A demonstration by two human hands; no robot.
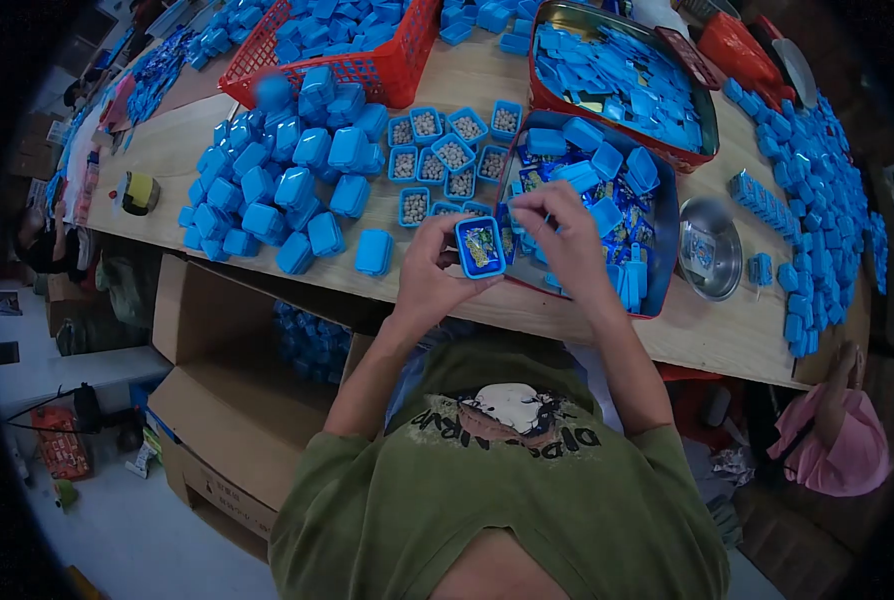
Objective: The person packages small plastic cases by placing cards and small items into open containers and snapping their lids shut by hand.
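The left hand (433, 268) holds a blue box (485, 273) between both hands, open side up, probably so its packet (481, 246) rests inside; the right hand's (561, 228) fingers are narrow, content unclear.

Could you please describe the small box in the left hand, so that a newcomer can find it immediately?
Start at the wooden table and find the green shirt at its near edge. The left hand holds one small open blue box, beside the right hand. Unlike the neighbouring open boxes, which hold round beige pieces, this one shows a blue-and-yellow packet inside.
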